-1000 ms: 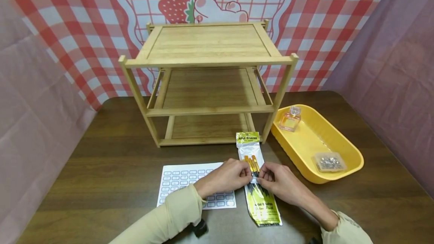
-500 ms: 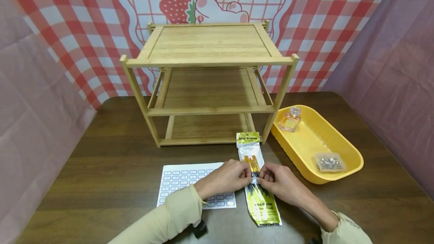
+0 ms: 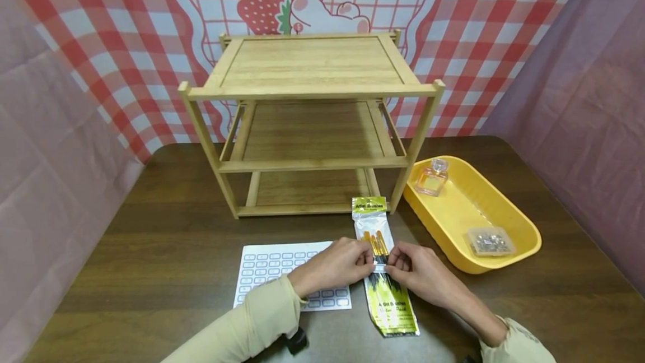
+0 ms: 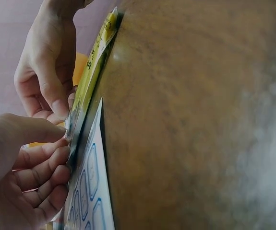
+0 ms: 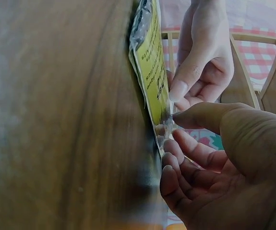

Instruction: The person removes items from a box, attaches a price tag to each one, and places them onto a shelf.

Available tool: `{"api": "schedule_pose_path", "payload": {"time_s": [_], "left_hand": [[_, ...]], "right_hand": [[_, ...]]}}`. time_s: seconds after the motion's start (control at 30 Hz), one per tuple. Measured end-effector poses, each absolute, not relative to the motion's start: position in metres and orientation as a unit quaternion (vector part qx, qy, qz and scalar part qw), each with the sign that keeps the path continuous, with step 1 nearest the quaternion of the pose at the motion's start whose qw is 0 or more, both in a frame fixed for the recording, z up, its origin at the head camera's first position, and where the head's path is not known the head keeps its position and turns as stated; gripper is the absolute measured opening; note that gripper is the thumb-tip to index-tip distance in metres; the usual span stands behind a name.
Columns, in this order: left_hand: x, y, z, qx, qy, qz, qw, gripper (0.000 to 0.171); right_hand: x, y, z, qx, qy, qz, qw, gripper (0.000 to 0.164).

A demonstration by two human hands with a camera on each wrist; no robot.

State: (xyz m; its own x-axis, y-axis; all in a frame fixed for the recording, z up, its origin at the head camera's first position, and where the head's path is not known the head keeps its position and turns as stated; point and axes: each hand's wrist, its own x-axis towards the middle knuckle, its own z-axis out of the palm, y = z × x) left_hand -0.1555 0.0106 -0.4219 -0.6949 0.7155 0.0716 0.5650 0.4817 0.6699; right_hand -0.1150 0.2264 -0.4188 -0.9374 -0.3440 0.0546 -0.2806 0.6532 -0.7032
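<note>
A clear and yellow-green packet of artist brushes [image 3: 390,310] lies on the table, its header close to the shelf's front right foot. Across the brush handles sits a small white label [image 3: 380,268]. My left hand [image 3: 342,259] pinches the label's left end between thumb and forefinger; my right hand [image 3: 419,271] pinches the right end. Both wrist views show the fingertips right at the packet's surface [image 5: 153,72], thumbs facing each other. Under my left forearm lies a white sheet of blue-bordered labels [image 3: 262,265], partly hidden by the hand and sleeve.
A three-tier wooden shelf [image 3: 307,94] stands behind the hands. To the right, a yellow basin [image 3: 509,223] holds a pink perfume bottle [image 3: 431,179] and a clear box of small metal pieces [image 3: 490,241]. A checked cloth [image 3: 478,32] hangs at the back.
Both hands keep nearly the same place over the packet. The white label between the fingertips shows slightly more now, with the right fingers shifted a touch to the right.
</note>
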Motion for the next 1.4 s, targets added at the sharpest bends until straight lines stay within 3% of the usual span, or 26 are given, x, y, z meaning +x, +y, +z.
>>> {"api": "schedule_pose_path", "payload": {"time_s": [0.27,0.57,0.73,1.0,1.4], "left_hand": [[-0.159,0.007,-0.420,0.362,0.864,0.336,0.102,0.006],[-0.169,0.001,-0.416,0.325,0.899,0.294,0.021,0.008],[-0.171,0.001,-0.418,0.305,0.910,0.280,0.003,0.014],[-0.174,0.003,-0.423,0.272,0.914,0.301,0.008,0.015],[-0.178,0.007,-0.422,0.222,0.915,0.330,0.060,0.016]], "right_hand": [[-0.117,0.227,-0.416,-0.148,0.915,-0.374,0.017,0.013],[-0.123,0.229,-0.416,-0.113,0.928,-0.355,-0.014,0.008],[-0.126,0.230,-0.418,-0.099,0.930,-0.352,-0.029,0.008],[-0.129,0.230,-0.420,-0.078,0.935,-0.344,-0.024,0.011],[-0.131,0.229,-0.421,-0.062,0.945,-0.322,0.005,0.013]]}}
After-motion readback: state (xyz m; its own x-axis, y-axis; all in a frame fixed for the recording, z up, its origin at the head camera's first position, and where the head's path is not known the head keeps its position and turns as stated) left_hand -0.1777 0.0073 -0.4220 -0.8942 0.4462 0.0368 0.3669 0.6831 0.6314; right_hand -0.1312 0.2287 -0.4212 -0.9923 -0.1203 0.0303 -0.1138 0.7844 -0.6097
